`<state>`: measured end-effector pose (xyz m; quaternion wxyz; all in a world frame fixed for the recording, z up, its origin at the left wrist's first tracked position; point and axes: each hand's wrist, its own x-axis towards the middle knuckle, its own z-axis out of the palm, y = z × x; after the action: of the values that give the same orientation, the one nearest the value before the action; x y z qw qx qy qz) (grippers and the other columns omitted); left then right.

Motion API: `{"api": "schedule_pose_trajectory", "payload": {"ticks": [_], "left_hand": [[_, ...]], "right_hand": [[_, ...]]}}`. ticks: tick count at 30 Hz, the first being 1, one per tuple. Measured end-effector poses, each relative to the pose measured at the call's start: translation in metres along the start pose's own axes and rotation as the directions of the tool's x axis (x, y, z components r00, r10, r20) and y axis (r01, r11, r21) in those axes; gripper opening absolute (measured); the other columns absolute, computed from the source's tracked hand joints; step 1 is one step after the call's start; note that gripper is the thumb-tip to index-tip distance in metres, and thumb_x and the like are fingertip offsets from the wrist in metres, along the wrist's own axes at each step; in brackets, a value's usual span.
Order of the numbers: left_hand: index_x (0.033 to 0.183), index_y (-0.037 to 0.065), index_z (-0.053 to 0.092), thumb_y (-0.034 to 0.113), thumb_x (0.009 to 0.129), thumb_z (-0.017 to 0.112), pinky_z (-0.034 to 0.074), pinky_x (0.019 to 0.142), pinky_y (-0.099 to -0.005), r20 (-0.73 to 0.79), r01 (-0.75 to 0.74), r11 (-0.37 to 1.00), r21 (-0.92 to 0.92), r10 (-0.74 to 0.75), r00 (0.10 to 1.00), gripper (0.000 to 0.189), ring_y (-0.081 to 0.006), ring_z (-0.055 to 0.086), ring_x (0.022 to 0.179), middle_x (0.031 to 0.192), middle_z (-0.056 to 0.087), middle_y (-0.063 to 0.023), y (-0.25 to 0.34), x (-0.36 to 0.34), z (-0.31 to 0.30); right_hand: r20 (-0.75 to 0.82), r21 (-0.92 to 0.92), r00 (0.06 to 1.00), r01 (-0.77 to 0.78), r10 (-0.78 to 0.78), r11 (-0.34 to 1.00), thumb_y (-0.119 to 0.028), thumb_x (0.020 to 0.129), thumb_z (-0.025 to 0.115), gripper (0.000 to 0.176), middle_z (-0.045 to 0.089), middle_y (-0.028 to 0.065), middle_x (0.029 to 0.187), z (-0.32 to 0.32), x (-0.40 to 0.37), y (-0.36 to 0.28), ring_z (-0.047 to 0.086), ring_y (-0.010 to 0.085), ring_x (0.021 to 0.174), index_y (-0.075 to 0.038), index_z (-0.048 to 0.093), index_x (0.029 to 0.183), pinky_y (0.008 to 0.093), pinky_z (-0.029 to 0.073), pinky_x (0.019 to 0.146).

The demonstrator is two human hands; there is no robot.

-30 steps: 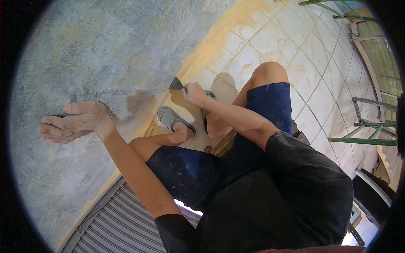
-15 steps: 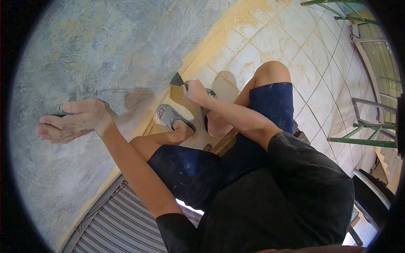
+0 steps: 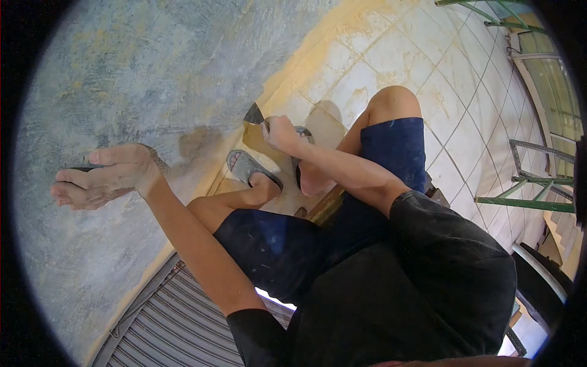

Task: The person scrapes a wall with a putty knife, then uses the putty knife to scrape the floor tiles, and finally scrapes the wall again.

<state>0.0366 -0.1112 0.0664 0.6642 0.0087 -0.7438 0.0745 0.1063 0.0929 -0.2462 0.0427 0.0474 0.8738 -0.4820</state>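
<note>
My left hand [image 3: 101,177] is stretched out against the grey plastered wall [image 3: 153,67], with a thin dark flat tool [image 3: 81,167] pinched between thumb and fingers; most of the tool is hidden. My right hand [image 3: 281,133] is closed around the handle of a scraper, and the dark blade [image 3: 254,114] points at the foot of the wall where it meets the floor. A damp brown patch [image 3: 199,145] marks the wall between my two hands.
I sit low with my knees [image 3: 391,101] bent and grey sandals [image 3: 247,168] by the wall. Stained yellow-white floor tiles [image 3: 428,55] spread to the right. Green metal frames [image 3: 532,196] stand at the right edge, and a ribbed metal sheet [image 3: 177,324] lies below.
My right hand and the scraper have shifted slightly upward along the foot of the wall. My left hand has stayed against the wall.
</note>
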Motion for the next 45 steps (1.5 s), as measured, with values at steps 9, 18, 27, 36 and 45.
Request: {"api": "schedule_pose_trajectory", "payload": {"ticks": [9, 18, 27, 36, 45], "left_hand": [[0.151, -0.003, 0.037, 0.027, 0.103, 0.039, 0.012, 0.124, -0.0519, -0.011, -0.007, 1.0, 0.006, 0.007, 1.0, 0.056, -0.0357, 0.018, 0.153, 0.16, 0.028, -0.0218, -0.001, 0.0, 0.002], [0.149, -0.005, 0.038, 0.027, 0.103, 0.041, 0.012, 0.124, -0.0512, -0.002, -0.003, 0.999, 0.037, 0.003, 1.0, 0.057, -0.0367, 0.017, 0.153, 0.16, 0.03, -0.0208, -0.002, -0.001, -0.001], [0.148, -0.006, 0.04, 0.026, 0.103, 0.041, 0.013, 0.124, -0.0508, -0.013, -0.032, 0.999, 0.005, 0.032, 0.999, 0.056, -0.0361, 0.019, 0.153, 0.16, 0.03, -0.0225, -0.003, 0.002, 0.0], [0.148, -0.006, 0.039, 0.028, 0.103, 0.041, 0.013, 0.125, -0.0505, 0.015, -0.016, 0.999, 0.05, 0.015, 1.0, 0.057, -0.0353, 0.018, 0.153, 0.16, 0.03, -0.0209, -0.004, 0.0, -0.001], [0.15, -0.004, 0.038, 0.028, 0.103, 0.041, 0.012, 0.125, -0.049, 0.02, 0.0, 0.998, 0.062, -0.001, 1.0, 0.057, -0.0336, 0.016, 0.154, 0.161, 0.028, -0.0206, -0.004, -0.002, 0.0]], "right_hand": [[-0.023, -0.019, 0.999, 0.041, -0.042, 0.999, -0.022, 0.088, 0.062, 0.031, 0.064, 0.0351, 0.076, -0.003, 0.003, 0.002, 0.065, 0.0522, 0.074, 0.007, 0.068, 0.077, 0.0553, 0.055, 0.073], [0.008, -0.019, 0.999, 0.036, -0.036, 0.999, -0.021, 0.089, 0.062, 0.031, 0.065, 0.0332, 0.075, -0.011, 0.003, -0.003, 0.065, 0.0514, 0.074, 0.006, 0.067, 0.075, 0.0549, 0.054, 0.074], [0.022, -0.061, 1.0, 0.008, -0.007, 0.998, -0.022, 0.091, 0.061, 0.033, 0.064, 0.0324, 0.075, -0.016, 0.004, -0.011, 0.065, 0.0499, 0.075, 0.005, 0.067, 0.076, 0.0549, 0.054, 0.074], [-0.006, -0.037, 0.999, 0.052, -0.052, 0.998, -0.022, 0.091, 0.061, 0.031, 0.064, 0.0338, 0.074, -0.013, 0.007, 0.0, 0.065, 0.0504, 0.073, 0.006, 0.067, 0.076, 0.0556, 0.054, 0.072], [-0.031, -0.057, 0.999, 0.024, -0.025, 0.998, -0.02, 0.09, 0.062, 0.03, 0.064, 0.0332, 0.075, -0.014, 0.012, 0.002, 0.065, 0.0506, 0.073, 0.006, 0.067, 0.076, 0.0554, 0.054, 0.073]]}}
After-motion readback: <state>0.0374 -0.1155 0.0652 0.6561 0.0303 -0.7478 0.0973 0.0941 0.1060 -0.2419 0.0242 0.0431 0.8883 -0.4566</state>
